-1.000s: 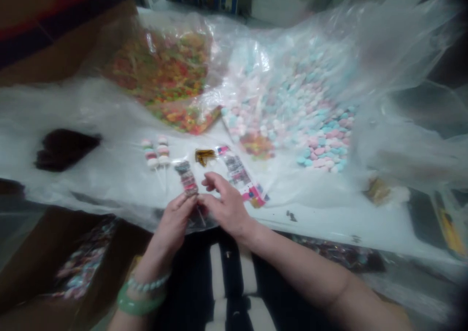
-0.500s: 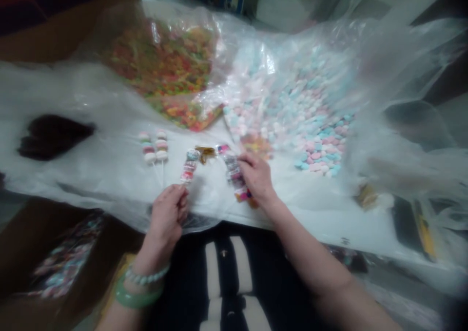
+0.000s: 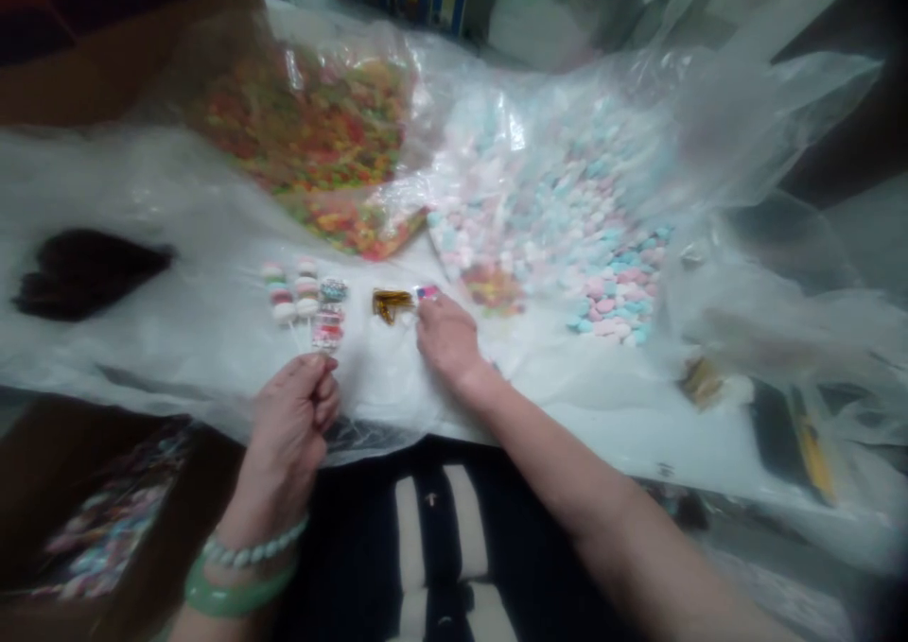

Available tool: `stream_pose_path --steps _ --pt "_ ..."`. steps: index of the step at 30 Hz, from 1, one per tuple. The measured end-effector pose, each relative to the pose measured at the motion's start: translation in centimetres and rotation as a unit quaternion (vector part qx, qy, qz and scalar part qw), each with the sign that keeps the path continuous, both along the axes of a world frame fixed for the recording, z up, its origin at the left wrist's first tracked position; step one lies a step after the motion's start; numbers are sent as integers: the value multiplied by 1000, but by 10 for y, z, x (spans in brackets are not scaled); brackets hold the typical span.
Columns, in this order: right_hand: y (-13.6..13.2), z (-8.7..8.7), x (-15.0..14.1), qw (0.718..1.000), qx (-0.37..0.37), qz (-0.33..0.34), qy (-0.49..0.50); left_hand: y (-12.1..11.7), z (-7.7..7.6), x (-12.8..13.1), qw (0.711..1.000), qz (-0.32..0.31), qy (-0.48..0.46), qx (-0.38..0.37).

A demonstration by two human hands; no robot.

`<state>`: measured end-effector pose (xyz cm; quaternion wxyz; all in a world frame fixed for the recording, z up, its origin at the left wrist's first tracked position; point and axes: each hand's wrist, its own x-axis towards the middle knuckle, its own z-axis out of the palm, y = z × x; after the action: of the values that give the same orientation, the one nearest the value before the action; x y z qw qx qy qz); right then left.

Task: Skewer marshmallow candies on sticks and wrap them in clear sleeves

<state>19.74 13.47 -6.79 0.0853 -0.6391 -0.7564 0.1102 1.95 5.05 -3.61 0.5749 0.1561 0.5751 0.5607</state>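
My left hand (image 3: 294,410) is closed on the lower end of a wrapped candy skewer (image 3: 328,325), which stands up from the fingers in a clear printed wrapper. Just left of it, two unwrapped candy skewers (image 3: 306,287) lie side by side on the white sheet, their white sticks towards me. My right hand (image 3: 450,339) is low over the sheet with its fingers curled together; what they grip is hidden. A pink and blue printed corner (image 3: 427,292) shows beyond its fingertips. Gold twist ties (image 3: 392,303) lie left of these fingertips.
Behind are a clear bag of red, orange and green candies (image 3: 312,131) and one of pastel candies (image 3: 539,169), some spilling out at its right. A dark object (image 3: 89,273) lies far left. Below left is a box of wrapped candies (image 3: 117,519). A yellow-edged tool (image 3: 815,453) lies right.
My left hand has moved left with the wrapped skewer, up beside the two unwrapped ones. My right hand has shifted left and now covers most of the printed piece seen before.
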Motion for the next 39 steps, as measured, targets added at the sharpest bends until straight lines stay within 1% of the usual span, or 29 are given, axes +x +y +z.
stream_pose_path --steps 2,4,7,10,12,15,17,18,19,21,23,24,26,28,30,32,34,36,37,39 --pt "3 -5 1 1000 -8 -10 10 -1 -1 -3 1000 8 -18 6" --pt "0 -6 6 999 0 -25 30 -2 -3 -7 999 17 -29 9" --pt "-8 -3 15 997 0 -32 71 -1 -4 -9 999 33 -38 -13" --pt "-13 1 18 995 5 -28 97 2 -5 -2 998 30 -43 -47" --pt "-11 2 14 995 18 3 95 4 -5 4 997 16 -45 -63" --pt "-3 -2 4 994 35 82 56 4 -5 9 996 -5 -58 -66" --pt "3 -6 -1 993 34 111 31 3 -5 9 996 -10 -65 -65" --pt "5 -7 -1 992 34 115 34 2 -5 9 996 -10 -66 -63" --pt "6 -9 0 991 37 115 50 1 -5 8 996 -7 -66 -62" --pt "7 -10 5 987 54 101 114 0 -6 6 996 0 -65 -61" --pt "7 -10 12 979 77 68 176 0 -6 4 996 5 -68 -62" --pt "7 -9 15 977 82 54 191 0 -7 4 996 6 -69 -63" --pt "7 -6 17 980 74 57 175 1 -9 5 995 0 -73 -67" --pt "7 -4 13 987 50 101 115 3 -10 6 994 -9 -80 -74" --pt "7 -4 6 988 32 141 58 4 -10 7 992 -14 -88 -90" --pt "8 -4 2 987 30 150 50 5 -8 6 991 -13 -90 -101" --pt "7 -4 4 983 43 136 112 4 -6 3 991 -4 -89 -98" --pt "3 -1 10 967 56 104 226 3 -5 -1 992 6 -92 -85" --pt "1 1 14 951 55 82 293 3 -5 -3 992 10 -93 -81" --pt "-3 6 21 905 24 23 424 2 -6 -4 992 9 -93 -80"
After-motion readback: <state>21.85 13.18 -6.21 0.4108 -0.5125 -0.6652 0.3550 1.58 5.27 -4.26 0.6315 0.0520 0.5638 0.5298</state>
